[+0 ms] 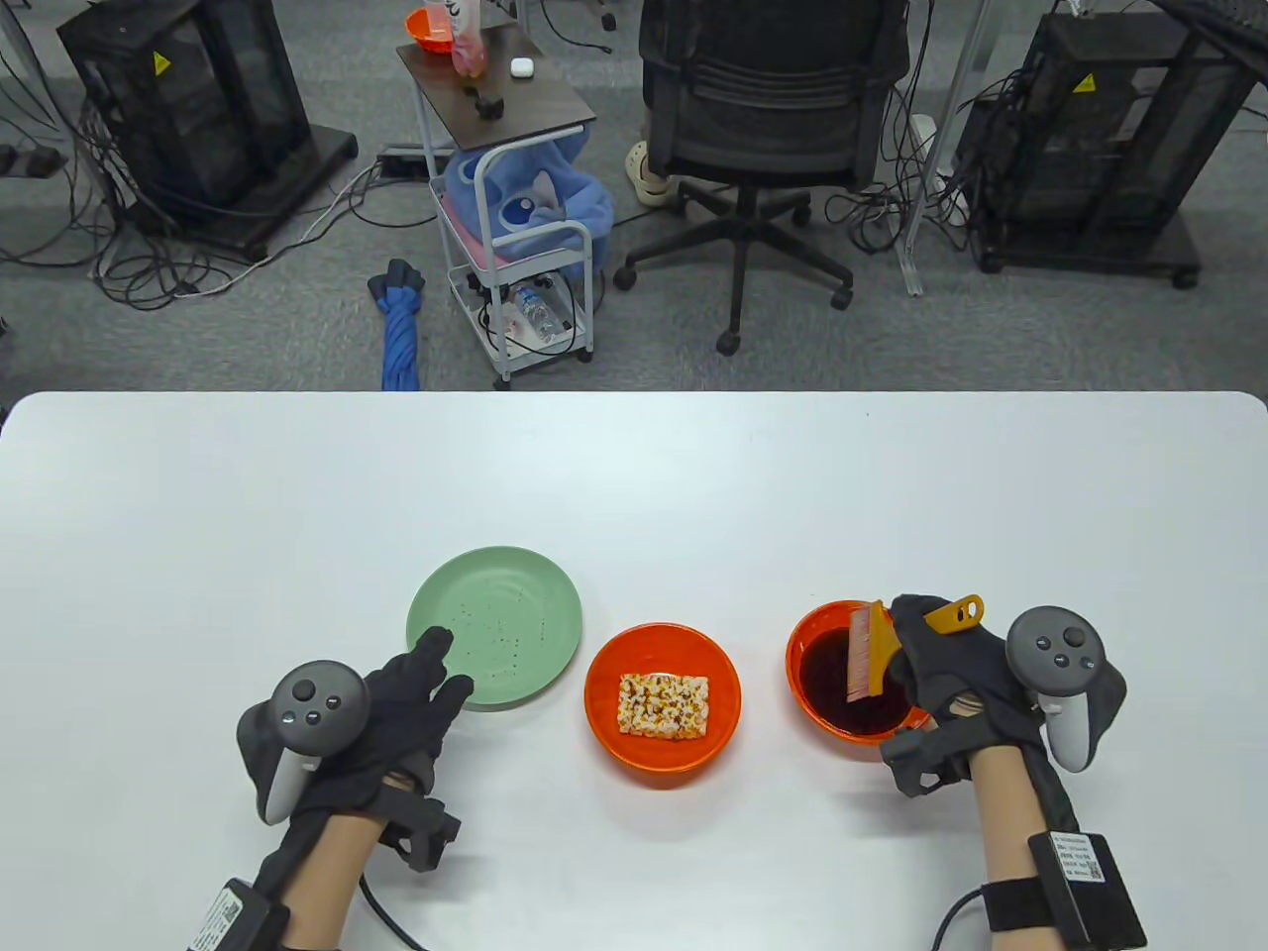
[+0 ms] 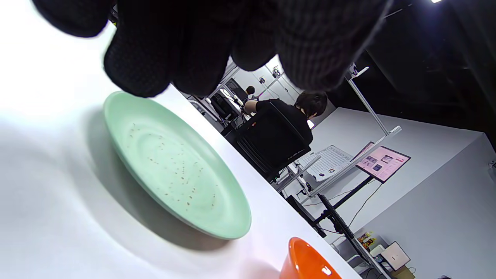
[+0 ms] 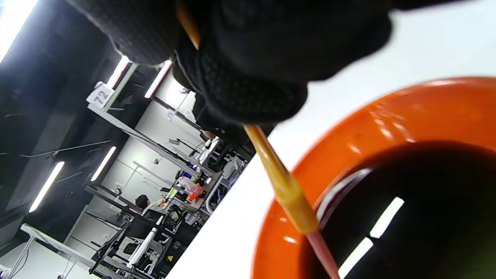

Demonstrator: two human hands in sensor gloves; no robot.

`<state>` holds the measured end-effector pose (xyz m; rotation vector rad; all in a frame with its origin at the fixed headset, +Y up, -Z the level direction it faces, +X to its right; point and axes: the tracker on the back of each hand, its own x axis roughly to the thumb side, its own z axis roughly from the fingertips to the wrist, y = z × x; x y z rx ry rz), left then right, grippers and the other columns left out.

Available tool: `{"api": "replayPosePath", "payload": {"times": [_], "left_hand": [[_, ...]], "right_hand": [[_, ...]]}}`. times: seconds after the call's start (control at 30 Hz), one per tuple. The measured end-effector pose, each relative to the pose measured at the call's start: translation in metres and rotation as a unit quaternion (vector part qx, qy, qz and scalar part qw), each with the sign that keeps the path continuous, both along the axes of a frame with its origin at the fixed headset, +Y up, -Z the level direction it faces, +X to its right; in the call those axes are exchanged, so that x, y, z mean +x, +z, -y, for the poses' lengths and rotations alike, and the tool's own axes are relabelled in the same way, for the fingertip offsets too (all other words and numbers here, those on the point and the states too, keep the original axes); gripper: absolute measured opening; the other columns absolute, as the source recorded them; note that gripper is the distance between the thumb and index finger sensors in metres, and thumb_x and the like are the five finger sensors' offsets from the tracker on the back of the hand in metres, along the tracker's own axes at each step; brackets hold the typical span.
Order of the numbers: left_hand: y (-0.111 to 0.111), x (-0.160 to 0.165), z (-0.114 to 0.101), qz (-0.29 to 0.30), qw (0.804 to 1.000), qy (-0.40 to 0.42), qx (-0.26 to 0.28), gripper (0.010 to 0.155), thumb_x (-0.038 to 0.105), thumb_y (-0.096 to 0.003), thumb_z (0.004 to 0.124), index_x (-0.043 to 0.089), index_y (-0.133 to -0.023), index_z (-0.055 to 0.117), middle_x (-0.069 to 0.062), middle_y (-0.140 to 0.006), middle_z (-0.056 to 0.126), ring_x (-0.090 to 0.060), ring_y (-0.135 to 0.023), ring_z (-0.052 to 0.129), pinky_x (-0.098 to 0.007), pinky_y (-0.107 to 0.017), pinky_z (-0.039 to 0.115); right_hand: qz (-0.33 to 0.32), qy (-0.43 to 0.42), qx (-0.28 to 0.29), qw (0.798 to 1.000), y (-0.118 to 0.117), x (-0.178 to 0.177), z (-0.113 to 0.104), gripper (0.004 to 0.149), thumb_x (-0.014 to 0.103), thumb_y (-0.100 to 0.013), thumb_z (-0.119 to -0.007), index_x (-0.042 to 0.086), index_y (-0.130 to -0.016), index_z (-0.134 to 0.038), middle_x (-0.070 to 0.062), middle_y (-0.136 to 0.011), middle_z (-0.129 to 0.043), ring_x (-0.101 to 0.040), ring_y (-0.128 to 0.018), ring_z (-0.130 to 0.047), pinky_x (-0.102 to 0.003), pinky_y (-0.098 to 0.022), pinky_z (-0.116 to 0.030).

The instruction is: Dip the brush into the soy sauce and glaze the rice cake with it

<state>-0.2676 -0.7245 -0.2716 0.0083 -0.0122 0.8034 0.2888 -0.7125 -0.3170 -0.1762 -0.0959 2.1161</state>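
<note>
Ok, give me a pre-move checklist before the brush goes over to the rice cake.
1. Brush held: ok, the right hand grips its yellow handle.
2. Bristles loaded: cannot tell; the pink head is over the soy sauce bowl, and the right wrist view shows it reaching the dark liquid, but the depth is unclear.
3. Rice cake in place: ok, it lies flat in the middle orange bowl.
4. Path between the bowls: ok, only bare table there.
5. Left hand clear: ok, it rests by the green plate, away from both bowls.
</note>
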Motion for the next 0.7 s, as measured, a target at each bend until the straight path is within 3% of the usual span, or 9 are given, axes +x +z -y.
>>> {"api": "replayPosePath", "payload": {"times": [0.3, 0.7], "left_hand": [[-0.002, 0.0, 0.01, 0.002, 0.999, -0.013, -0.035, 0.064, 0.049, -0.0483, 0.077, 0.025, -0.105, 0.062, -0.012, -0.095, 0.08, -0.039, -0.075, 0.089, -0.061, -0.059, 0.068], [0.0, -0.001, 0.009, 0.002, 0.999, -0.011, -0.047, 0.064, 0.049, -0.0484, 0.077, 0.025, -0.105, 0.062, -0.012, -0.095, 0.08, -0.039, -0.075, 0.089, -0.061, -0.059, 0.068]], "right_hand": [[-0.004, -0.004, -0.036, 0.999, -0.005, 0.003, 0.025, 0.044, 0.037, -0.051, -0.071, 0.007, -0.083, -0.079, -0.013, -0.048, -0.1, -0.016, -0.015, -0.094, -0.037, -0.012, -0.084], [-0.002, -0.001, -0.021, 1.0, 0.0, 0.01, 0.006, 0.044, 0.037, -0.052, -0.07, 0.007, -0.083, -0.078, -0.013, -0.046, -0.1, -0.016, -0.015, -0.093, -0.038, -0.012, -0.083]]}}
